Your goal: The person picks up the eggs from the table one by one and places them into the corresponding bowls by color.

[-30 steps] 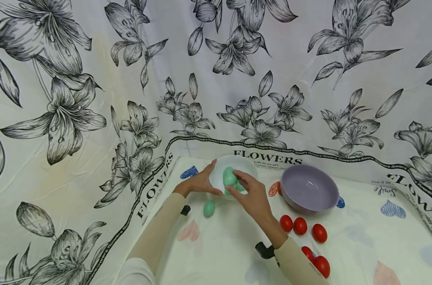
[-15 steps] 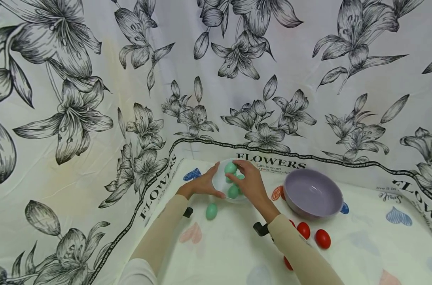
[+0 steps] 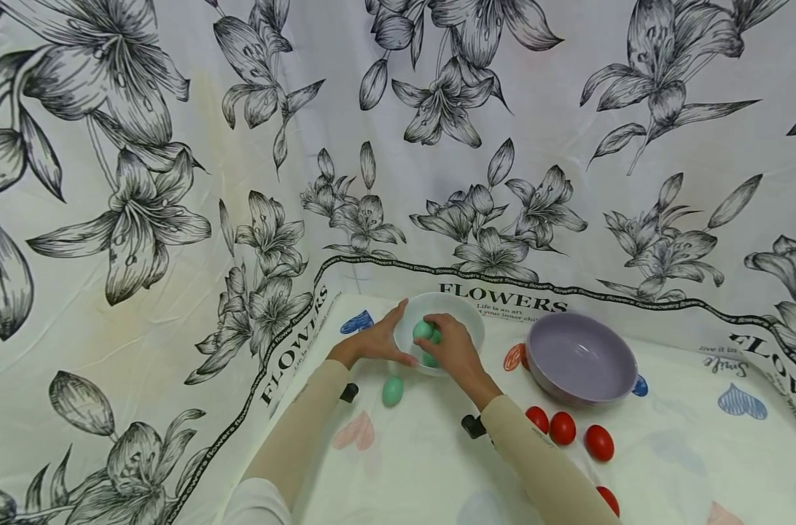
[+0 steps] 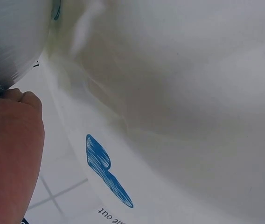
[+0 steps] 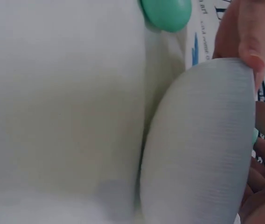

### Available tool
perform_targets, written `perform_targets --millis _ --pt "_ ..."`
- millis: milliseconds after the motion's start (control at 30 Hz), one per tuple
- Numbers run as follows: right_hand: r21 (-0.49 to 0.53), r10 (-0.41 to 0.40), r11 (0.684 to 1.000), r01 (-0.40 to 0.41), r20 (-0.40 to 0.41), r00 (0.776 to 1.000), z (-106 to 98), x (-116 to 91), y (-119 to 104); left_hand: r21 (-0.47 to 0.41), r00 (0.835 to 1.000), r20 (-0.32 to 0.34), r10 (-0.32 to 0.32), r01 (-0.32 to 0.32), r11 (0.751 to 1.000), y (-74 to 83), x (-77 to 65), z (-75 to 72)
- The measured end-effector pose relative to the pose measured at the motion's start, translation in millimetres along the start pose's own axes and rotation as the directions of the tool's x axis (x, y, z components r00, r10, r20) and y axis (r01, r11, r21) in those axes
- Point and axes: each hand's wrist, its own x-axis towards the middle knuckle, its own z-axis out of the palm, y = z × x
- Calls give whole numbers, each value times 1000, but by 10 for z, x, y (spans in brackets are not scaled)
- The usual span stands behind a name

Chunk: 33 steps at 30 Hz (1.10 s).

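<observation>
In the head view a white bowl (image 3: pixel 469 315) stands on the cloth, holding several green eggs (image 3: pixel 431 359). My left hand (image 3: pixel 373 341) grips its left side, thumb along the near rim and fingers at the far rim. Inside the bowl, my right hand (image 3: pixel 457 354) pinches a green egg (image 3: pixel 423 330) between thumb and fingers, over the other eggs and partly covering them. Another green egg (image 3: pixel 393 391) lies on the cloth in front of the bowl. From the right wrist, the bowl's outer wall (image 5: pixel 198 144) hides most of the eggs; the left thumb (image 5: pixel 253 56) presses its rim.
To the right stands a purple bowl (image 3: pixel 582 357). Several red eggs (image 3: pixel 562 428) lie on the cloth in front of it, some partly behind the right sleeve (image 3: pixel 536 452). A flower-printed curtain (image 3: pixel 345 87) rises behind the bowls.
The right hand, with the green egg in its fingers, went toward the bowl's far side and is now lower and nearer again. The left hand stays on the bowl. The head view shifted slightly.
</observation>
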Motion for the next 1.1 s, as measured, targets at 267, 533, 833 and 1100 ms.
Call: perform_targets --millis 267,533,833,1100 --pt "-53 33 998 -30 39 999 72 -1 45 5 1000 9 -18 18 1000 12 -1 2" --pt "-118 53 992 -42 86 995 110 14 68 -7 1000 10 -10 10 1000 -3 0 -2" --pt "-176 67 983 -45 116 991 114 32 57 12 1000 -2 -3 3 1000 1 8 -21" --pt "-212 91 976 -59 144 985 121 37 53 7 1000 -1 -9 10 1000 -9 2 -9"
